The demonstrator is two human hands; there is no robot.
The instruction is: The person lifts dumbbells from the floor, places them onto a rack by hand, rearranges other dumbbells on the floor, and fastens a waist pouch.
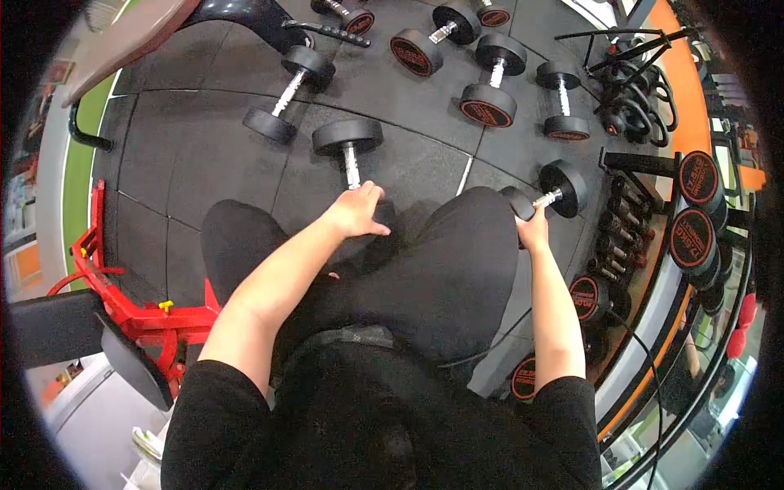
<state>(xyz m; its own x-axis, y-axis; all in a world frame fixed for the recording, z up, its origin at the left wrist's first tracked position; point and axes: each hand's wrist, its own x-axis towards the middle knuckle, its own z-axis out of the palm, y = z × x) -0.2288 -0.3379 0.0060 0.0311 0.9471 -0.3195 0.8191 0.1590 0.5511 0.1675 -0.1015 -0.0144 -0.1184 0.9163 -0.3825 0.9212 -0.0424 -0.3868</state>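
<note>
My left hand (357, 211) lies over the lower end of the silver handle of a black dumbbell (349, 137) in front of my legs. Its thumb is spread away from the fingers, and the dumbbell's near head is partly hidden in dark shade. At my right knee, my right hand (533, 229) has its fingers closed round the near part of the handle of a second dumbbell (563, 188). That dumbbell's far head points up and to the right, while its near head is beside my knee.
Several dumbbells (487, 106) lie on the black tiled floor (196, 131) ahead. On the right stand kettlebells (629, 114) and a rack with more dumbbells (692, 238). A red metal frame (122, 306) is at the left, and a padded bench (135, 41) reaches in at the upper left.
</note>
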